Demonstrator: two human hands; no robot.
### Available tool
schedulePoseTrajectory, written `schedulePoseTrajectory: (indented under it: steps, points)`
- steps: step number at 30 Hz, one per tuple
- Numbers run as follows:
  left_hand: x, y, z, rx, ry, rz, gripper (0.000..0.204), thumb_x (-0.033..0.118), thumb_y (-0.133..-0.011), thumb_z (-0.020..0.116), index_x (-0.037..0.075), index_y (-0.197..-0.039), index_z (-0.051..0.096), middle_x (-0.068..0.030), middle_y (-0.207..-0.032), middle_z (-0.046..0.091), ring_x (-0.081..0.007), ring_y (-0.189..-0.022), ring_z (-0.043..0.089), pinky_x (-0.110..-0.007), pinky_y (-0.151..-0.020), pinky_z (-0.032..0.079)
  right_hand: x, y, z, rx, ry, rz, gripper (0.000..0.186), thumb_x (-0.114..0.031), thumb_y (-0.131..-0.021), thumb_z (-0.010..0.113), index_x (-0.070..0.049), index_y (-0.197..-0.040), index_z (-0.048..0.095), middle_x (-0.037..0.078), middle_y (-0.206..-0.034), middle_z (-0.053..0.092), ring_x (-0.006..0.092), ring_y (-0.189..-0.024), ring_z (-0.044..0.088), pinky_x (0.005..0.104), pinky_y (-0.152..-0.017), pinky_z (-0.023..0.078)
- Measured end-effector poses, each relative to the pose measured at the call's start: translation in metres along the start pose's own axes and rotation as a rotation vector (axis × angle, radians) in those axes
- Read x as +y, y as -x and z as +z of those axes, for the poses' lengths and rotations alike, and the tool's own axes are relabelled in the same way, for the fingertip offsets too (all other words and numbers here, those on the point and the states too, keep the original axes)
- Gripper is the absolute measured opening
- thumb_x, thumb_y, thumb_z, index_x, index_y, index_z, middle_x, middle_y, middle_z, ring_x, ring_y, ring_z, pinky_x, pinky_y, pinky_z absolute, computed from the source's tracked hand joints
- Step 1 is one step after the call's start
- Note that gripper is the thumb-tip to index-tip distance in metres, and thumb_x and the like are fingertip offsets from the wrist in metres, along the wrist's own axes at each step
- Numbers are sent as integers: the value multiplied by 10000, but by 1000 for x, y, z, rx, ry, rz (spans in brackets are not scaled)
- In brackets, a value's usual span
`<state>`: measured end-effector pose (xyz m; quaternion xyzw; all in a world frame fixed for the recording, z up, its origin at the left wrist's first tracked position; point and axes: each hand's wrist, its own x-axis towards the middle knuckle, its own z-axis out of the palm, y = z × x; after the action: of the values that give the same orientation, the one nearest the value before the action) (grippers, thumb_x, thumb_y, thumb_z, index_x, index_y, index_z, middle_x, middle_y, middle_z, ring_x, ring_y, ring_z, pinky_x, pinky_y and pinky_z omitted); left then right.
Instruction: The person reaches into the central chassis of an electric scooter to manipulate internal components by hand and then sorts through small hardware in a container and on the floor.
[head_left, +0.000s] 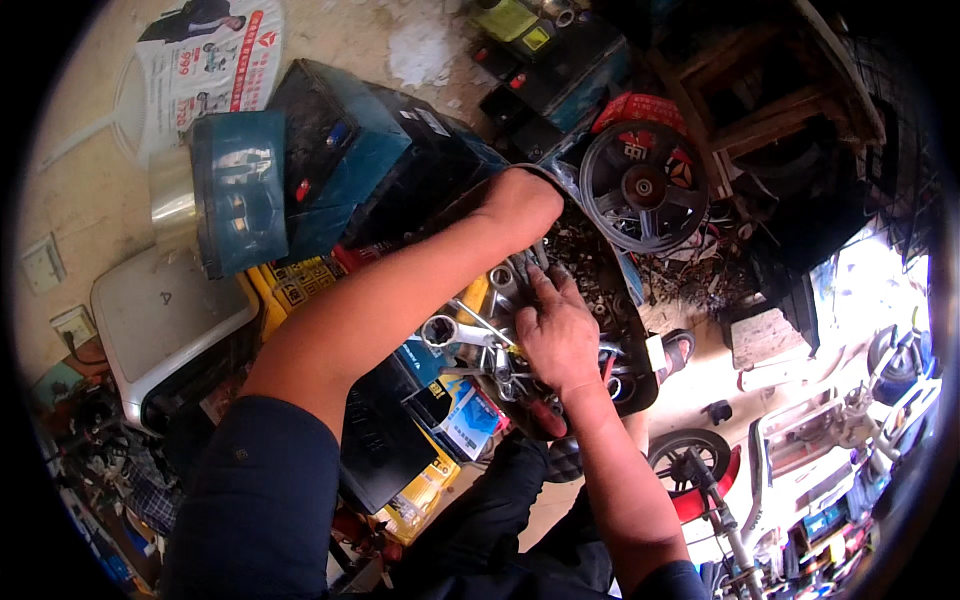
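A dark tool tray (652, 372) full of metal tools and small parts lies in front of me. My right hand (560, 335) rests among the tools, palm down, its fingers stretched forward over them with nothing visible gripped. Beside it, to the left, are a large ring spanner (438, 331), a yellow-handled tool (473, 296) and several shiny spanners and sockets. My left hand (522, 205) reaches over to the tray's far end. Its fingers are bent down out of sight, so what they touch is hidden.
A black spoked wheel (644, 187) lies beyond the tray on the right. Dark teal battery-like boxes (345, 150) stand at the far left, near a grey-white case (172, 325). Yellow and black boxes (415, 500) sit below my left arm. Farther right is a wheeled frame (715, 500).
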<state>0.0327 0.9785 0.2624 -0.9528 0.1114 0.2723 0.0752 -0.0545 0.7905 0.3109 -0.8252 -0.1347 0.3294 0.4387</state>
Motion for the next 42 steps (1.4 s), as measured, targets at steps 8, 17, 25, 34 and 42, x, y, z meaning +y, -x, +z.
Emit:
schedulePoseTrajectory:
  steps: [8, 17, 25, 34, 42]
  points:
    - [-3, 7, -29, 183, 451, 206, 147, 171, -846, 716, 89, -927, 808, -190, -904, 759, -384, -890, 740, -510, -786, 577, 2, 0, -1, 21, 23, -8, 565, -273, -913, 594, -108, -1451, 640, 292, -1472, 566, 450, -1273, 624, 480, -1099, 502]
    - [3, -5, -6, 55, 35, 57, 126, 123, -807, 690, 73, -847, 799, -191, -899, 767, -376, -849, 757, -488, -726, 586, 2, 0, -1, 23, -1, -14, 564, -266, -907, 592, -107, -1446, 643, 299, -1468, 564, 454, -1257, 630, 487, -1091, 505]
    - [-3, 19, -28, 86, 264, -72, 128, 136, -868, 662, 80, -916, 767, -173, -914, 766, -385, -875, 748, -502, -758, 586, 7, 0, 1, 40, 21, -18, 562, -275, -913, 593, -100, -1445, 641, 302, -1457, 574, 453, -1254, 633, 494, -1088, 506]
    - [-24, 43, -26, -186, 1372, -242, 368, -3, -935, 530, -2, -1235, 744, -111, -887, 737, -186, -813, 680, -336, -753, 549, 3, 0, 0, 12, 13, 1, 565, -264, -907, 608, -109, -1450, 638, 297, -1473, 567, 450, -1270, 626, 493, -1097, 500]
    - [-21, 30, -31, -124, 1281, -199, 343, -5, -866, 569, -9, -1147, 766, -39, -824, 675, -134, -772, 631, -287, -746, 531, 1, 0, 0, 14, 44, 2, 564, -263, -908, 603, -104, -1447, 643, 308, -1467, 568, 455, -1259, 632, 484, -1100, 501]
